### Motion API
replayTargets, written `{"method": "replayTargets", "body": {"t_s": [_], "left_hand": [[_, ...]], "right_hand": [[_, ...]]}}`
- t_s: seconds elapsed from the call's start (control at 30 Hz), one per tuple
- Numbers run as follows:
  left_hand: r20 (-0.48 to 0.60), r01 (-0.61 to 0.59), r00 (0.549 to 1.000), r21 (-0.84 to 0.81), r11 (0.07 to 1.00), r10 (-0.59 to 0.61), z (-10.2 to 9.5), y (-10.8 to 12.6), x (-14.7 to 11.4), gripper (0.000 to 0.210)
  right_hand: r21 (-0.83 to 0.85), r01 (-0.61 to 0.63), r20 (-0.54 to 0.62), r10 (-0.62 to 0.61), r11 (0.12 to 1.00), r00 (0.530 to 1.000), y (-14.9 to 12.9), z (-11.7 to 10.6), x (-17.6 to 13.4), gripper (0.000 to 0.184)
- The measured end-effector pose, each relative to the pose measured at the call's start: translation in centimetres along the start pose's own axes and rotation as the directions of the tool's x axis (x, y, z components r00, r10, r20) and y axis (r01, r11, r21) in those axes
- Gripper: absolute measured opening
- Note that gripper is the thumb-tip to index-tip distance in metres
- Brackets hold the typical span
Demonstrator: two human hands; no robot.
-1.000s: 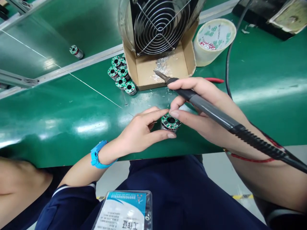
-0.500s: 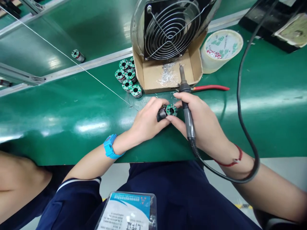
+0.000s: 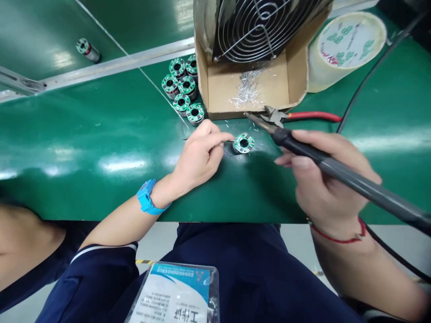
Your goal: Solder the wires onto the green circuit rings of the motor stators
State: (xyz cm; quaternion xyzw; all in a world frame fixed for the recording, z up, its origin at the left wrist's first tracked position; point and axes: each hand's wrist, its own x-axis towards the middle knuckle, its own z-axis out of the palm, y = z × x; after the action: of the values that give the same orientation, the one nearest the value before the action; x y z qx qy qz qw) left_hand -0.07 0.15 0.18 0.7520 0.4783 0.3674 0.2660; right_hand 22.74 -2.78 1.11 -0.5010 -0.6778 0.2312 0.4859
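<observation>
A small motor part topped by a ring-shaped green circuit board [image 3: 244, 150] stands upright on the bench in front of me. My left hand [image 3: 200, 157] is beside it, thumb and index finger closed in a pinch at the board's left edge. A thin solder wire [image 3: 158, 88] runs down from the upper left to this hand and disappears behind it. In my right hand [image 3: 323, 184] is a soldering iron [image 3: 357, 177], held like a pen. Its bare tip points up-left, above and right of the board, apart from it.
Several similar motor parts [image 3: 182, 103] cluster left of a cardboard tray [image 3: 220, 96] holding metal clippings under a fan [image 3: 266, 31]. Red-handled cutters [image 3: 311, 116] lie at its front right, near a large tape roll [image 3: 346, 49]. One more part [image 3: 89, 50] stands farther back left.
Both hands have let go of the motor part, which now stands upright. My right hand has moved right and swung the soldering iron into a pen grip. My left hand now pinches beside the board.
</observation>
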Motion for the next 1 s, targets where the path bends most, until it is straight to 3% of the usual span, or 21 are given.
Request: {"method": "replayTargets", "body": {"t_s": [0.13,0.23,0.47,0.73,1.0], "left_hand": [[0.043,0.026,0.999,0.046,0.999,-0.028,0.1,0.2,-0.2,0.043],[0.042,0.101,0.994,-0.001,0.995,-0.101,0.2,0.6,-0.1,0.05],[0.056,0.123,0.991,0.014,0.992,-0.124,0.5,0.8,0.2,0.049],[0.115,0.165,0.979,0.014,0.986,-0.165,1.3,1.2,0.3,0.048],[0.259,0.219,0.947,-0.095,0.971,-0.188,1.0,0.2,1.2,0.037]], "right_hand": [[0.064,-0.021,-0.158,0.031,0.998,0.987,-0.1,-0.4,-1.5,0.025],[0.086,-0.057,-0.191,0.073,0.995,0.979,-0.5,-0.2,-1.9,0.02],[0.087,-0.118,-0.158,0.131,0.989,0.979,-0.7,0.1,-1.9,0.018],[-0.062,-0.026,-0.109,0.02,0.998,0.994,-0.4,-0.5,-2.1,0.019],[-0.124,-0.159,-0.095,0.147,0.979,0.984,-0.8,-1.1,-1.5,0.032]]}}
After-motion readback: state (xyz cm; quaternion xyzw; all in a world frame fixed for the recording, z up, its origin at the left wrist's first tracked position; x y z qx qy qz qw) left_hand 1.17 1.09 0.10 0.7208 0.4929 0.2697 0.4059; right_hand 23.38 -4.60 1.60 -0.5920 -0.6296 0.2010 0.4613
